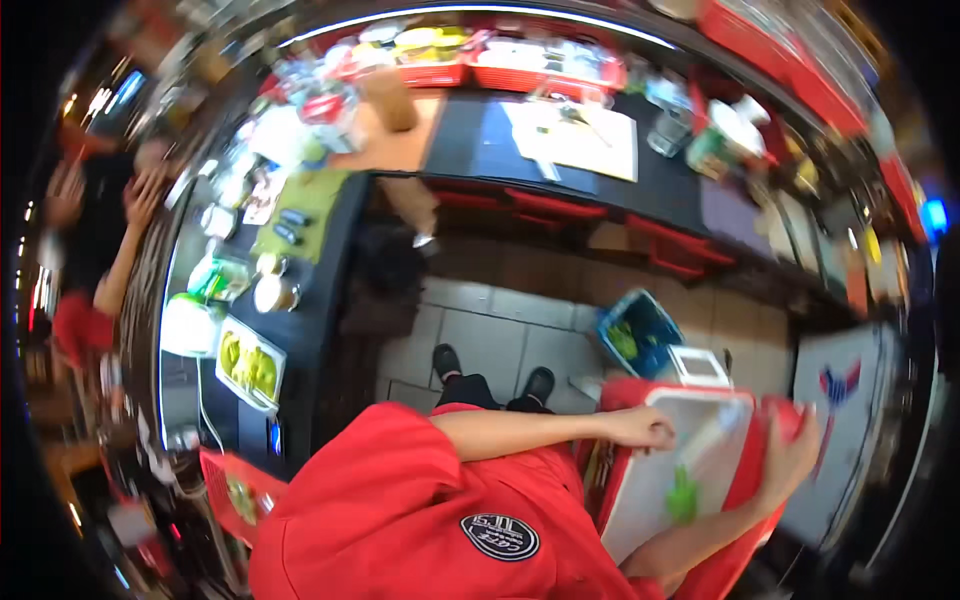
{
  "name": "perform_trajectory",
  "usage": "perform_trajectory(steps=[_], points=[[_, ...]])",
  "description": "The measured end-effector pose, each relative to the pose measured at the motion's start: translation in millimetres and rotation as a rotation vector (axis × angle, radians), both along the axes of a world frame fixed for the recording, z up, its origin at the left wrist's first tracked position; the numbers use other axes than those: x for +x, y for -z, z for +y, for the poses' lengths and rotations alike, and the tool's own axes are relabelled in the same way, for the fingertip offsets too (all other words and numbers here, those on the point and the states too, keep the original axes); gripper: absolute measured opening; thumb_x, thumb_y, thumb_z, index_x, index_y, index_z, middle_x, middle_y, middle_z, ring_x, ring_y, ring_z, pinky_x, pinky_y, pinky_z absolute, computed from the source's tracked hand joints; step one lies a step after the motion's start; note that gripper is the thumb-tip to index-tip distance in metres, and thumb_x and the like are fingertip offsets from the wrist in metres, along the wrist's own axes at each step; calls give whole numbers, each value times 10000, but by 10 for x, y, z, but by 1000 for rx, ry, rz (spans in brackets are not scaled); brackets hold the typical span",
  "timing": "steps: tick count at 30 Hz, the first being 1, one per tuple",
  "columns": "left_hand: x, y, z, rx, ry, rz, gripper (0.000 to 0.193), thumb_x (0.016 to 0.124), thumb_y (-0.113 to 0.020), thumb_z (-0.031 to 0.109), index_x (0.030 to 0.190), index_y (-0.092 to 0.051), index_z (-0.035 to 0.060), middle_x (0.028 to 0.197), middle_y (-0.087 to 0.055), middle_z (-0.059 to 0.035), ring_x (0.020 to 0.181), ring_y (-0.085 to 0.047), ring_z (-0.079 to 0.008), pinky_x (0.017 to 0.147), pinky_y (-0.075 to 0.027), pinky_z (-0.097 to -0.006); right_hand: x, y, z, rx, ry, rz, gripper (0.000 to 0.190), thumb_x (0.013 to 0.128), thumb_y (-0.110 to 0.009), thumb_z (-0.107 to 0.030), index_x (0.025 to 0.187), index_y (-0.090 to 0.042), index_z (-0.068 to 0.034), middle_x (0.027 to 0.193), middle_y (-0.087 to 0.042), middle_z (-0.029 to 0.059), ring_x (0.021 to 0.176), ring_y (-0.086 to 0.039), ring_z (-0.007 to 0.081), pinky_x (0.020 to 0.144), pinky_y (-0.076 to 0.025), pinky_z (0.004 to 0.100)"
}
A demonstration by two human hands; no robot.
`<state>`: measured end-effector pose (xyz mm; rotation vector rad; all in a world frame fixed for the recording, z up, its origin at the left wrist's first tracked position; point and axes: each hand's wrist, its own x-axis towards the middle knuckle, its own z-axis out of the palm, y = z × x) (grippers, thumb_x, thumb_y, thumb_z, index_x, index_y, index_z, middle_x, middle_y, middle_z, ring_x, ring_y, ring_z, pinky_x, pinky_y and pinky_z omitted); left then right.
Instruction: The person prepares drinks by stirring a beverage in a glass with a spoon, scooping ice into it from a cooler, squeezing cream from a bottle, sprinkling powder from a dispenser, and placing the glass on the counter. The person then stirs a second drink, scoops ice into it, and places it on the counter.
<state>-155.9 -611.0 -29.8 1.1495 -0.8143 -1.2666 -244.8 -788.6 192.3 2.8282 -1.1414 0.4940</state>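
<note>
An uncovered red cooler box [739,457] with a pale lining stands at my right side. A bright green thing [682,495], blurred, is inside it. My left hand [649,429] is over the cooler's near-left rim with its fingers curled; whether it holds anything is not clear. At the cooler's far right side, my right hand [795,450] has its fingers around a red object [781,418], which may be part of the cooler or its lid; motion blur hides the detail.
A blue bin [671,322] with green matter and a white frame-like item [699,366] are on the tiled floor. A dark counter [300,337] at left bears a tray of yellow-green food [249,364]. Ahead, another holds a white board [622,150]. A person's arm [120,262] shows far left.
</note>
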Motion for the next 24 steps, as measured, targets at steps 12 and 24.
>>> perform_trajectory(steps=[12, 24], points=[[1486, 769, 4995, 764, -2269, -47, 743, 734, -825, 230, 1304, -442, -52, 1109, -600, -156, 979, -596, -239, 878, -508, -352, 2565, 2001, 2952, 1032, -791, -441, 154, 935, -642, -83, 1025, -677, 37, 964, -703, 78, 879, -645, 133, 805, -509, 260], [2036, 886, 5910, 817, -2716, -367, 914, 570, -921, 186, 1320, -433, 3, 1262, -522, -209, 1214, -452, -397, 1042, -355, -486, 3743, 2132, 5909, 1146, -1444, 189, 148, 873, -657, -58, 999, -681, 16, 869, -702, 89, 798, -668, 137, 739, -519, 268]])
